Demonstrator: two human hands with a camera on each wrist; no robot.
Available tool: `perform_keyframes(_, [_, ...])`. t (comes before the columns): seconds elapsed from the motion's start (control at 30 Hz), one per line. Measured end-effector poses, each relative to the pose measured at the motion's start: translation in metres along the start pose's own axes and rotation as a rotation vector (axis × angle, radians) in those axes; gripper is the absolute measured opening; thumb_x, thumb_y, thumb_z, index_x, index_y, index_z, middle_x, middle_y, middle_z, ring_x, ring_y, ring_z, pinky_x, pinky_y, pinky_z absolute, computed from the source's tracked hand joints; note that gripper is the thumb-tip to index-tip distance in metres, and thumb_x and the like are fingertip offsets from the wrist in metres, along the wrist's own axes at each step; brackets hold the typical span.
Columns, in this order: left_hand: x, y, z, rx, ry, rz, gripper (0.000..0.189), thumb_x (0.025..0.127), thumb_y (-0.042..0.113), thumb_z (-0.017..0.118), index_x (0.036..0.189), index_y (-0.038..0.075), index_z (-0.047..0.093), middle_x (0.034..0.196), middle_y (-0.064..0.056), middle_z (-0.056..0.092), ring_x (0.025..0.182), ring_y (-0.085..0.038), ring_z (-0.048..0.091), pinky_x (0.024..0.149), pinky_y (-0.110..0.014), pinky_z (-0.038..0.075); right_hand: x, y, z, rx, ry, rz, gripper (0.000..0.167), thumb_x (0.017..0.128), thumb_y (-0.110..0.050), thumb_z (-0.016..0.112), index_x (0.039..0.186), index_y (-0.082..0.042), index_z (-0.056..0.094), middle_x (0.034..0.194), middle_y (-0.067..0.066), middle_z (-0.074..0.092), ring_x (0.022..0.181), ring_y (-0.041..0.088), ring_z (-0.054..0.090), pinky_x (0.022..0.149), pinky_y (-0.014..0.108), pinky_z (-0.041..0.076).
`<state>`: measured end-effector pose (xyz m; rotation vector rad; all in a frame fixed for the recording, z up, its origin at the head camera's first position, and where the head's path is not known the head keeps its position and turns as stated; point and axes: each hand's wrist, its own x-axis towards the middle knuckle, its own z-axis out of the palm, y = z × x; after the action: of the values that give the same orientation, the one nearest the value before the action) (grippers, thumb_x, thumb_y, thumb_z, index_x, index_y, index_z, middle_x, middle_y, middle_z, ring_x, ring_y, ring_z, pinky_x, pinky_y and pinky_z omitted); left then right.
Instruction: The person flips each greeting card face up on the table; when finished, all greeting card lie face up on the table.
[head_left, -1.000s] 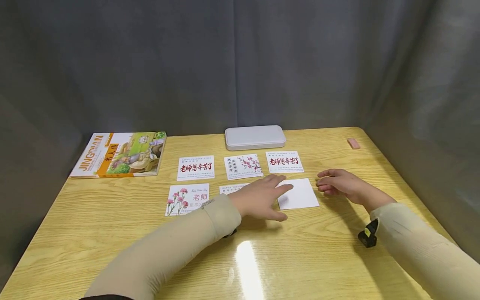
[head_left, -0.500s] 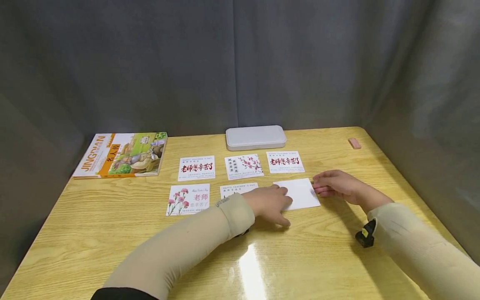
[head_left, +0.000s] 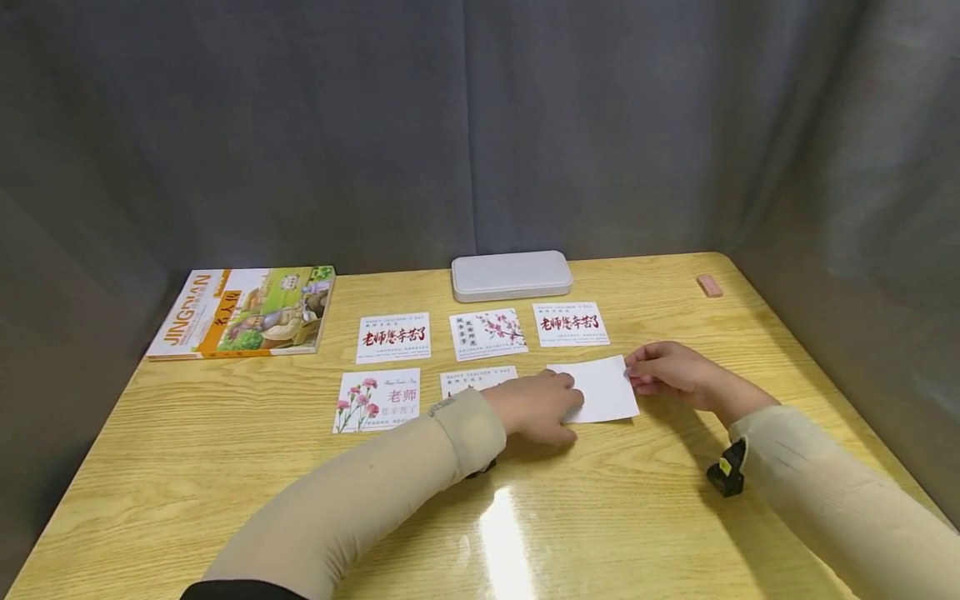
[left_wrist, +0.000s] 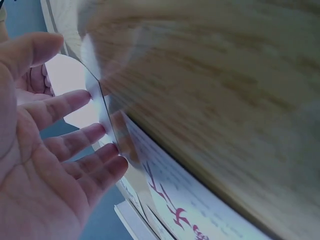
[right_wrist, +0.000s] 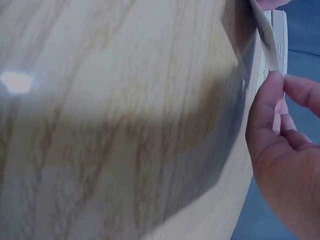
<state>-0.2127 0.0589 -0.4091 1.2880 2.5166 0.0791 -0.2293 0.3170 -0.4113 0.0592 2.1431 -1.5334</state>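
Note:
A blank white card [head_left: 600, 390] lies at the right end of the nearer row of cards, its right side raised a little off the table. My right hand [head_left: 671, 371] pinches that right edge; the right wrist view shows the card [right_wrist: 265, 35] between thumb and index finger. At the card's left edge rests my left hand [head_left: 536, 407], fingertips touching it. In the left wrist view the left hand's fingers [left_wrist: 72, 102] are extended, with the thumb apart. Partly under the left hand is a printed card [head_left: 476, 377]. Beside it lies a carnation card [head_left: 375, 400].
Farther back are a red-lettered card [head_left: 393, 337], a blossom card [head_left: 489, 333] and another red-lettered card [head_left: 572, 324]. Behind them sits a white case [head_left: 512, 276]. A book [head_left: 247, 312] lies at the back left, and a pink eraser-like block [head_left: 708, 286] at the back right.
My right hand has moved left to the blank card and taken its right edge, which has risen slightly. My left hand has come down onto the card's left edge.

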Motion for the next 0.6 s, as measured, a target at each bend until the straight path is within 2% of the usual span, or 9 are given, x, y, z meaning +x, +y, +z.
perform_keyframes(0.1, [0.000, -0.003, 0.002, -0.022, 0.009, -0.015, 0.040, 0.101, 0.036, 0.063, 0.136, 0.017, 0.062, 0.134, -0.004, 0.055, 0.121, -0.020, 0.053, 0.098, -0.033, 0.048, -0.001, -0.001, 0.002, 0.029, -0.008, 0.011, 0.024, 0.103, -0.004, 0.057, 0.123, 0.008, 0.051, 0.090, 0.003, 0.064, 0.079, 0.009, 0.064, 0.074, 0.023, 0.058])
perform_keyframes(0.23, [-0.002, -0.008, 0.001, -0.061, 0.028, -0.015, 0.041, 0.102, 0.035, 0.062, 0.137, 0.015, 0.061, 0.135, -0.005, 0.055, 0.119, -0.018, 0.054, 0.098, -0.031, 0.048, -0.002, -0.003, 0.002, 0.046, -0.031, 0.002, 0.024, 0.103, -0.004, 0.057, 0.123, 0.006, 0.049, 0.088, 0.002, 0.064, 0.077, 0.009, 0.064, 0.072, 0.023, 0.058])
perform_keyframes(0.37, [-0.004, -0.014, -0.003, -0.178, 0.078, -0.022, 0.045, 0.103, 0.032, 0.061, 0.142, 0.009, 0.059, 0.140, -0.008, 0.055, 0.123, -0.018, 0.054, 0.105, -0.029, 0.044, -0.002, -0.006, 0.000, 0.052, -0.026, -0.042, 0.023, 0.104, -0.003, 0.055, 0.124, 0.006, 0.049, 0.086, 0.002, 0.063, 0.075, 0.007, 0.063, 0.071, 0.022, 0.058])
perform_keyframes(0.4, [-0.005, -0.017, -0.004, -0.222, 0.101, -0.041, 0.046, 0.103, 0.031, 0.060, 0.143, 0.008, 0.058, 0.141, -0.009, 0.055, 0.125, -0.018, 0.054, 0.107, -0.029, 0.043, -0.002, -0.006, -0.001, 0.056, -0.019, -0.054, 0.022, 0.104, -0.003, 0.055, 0.124, 0.006, 0.049, 0.086, 0.002, 0.063, 0.074, 0.007, 0.063, 0.071, 0.022, 0.057])
perform_keyframes(0.5, [-0.008, -0.025, -0.007, -0.404, 0.217, -0.124, 0.044, 0.102, 0.024, 0.060, 0.139, 0.001, 0.058, 0.131, -0.012, 0.062, 0.115, -0.020, 0.060, 0.103, -0.030, 0.047, -0.002, -0.009, -0.005, 0.072, -0.004, -0.097, 0.022, 0.105, -0.003, 0.054, 0.124, 0.005, 0.048, 0.087, 0.002, 0.063, 0.075, 0.007, 0.063, 0.072, 0.022, 0.057])
perform_keyframes(0.6, [-0.010, -0.031, -0.009, -0.668, 0.327, -0.242, 0.040, 0.102, 0.019, 0.059, 0.136, -0.001, 0.056, 0.118, -0.011, 0.067, 0.100, -0.021, 0.064, 0.091, -0.033, 0.052, -0.003, -0.011, -0.007, 0.108, 0.001, -0.133, 0.021, 0.105, -0.003, 0.053, 0.124, 0.004, 0.047, 0.090, 0.003, 0.062, 0.077, 0.008, 0.063, 0.074, 0.022, 0.057])
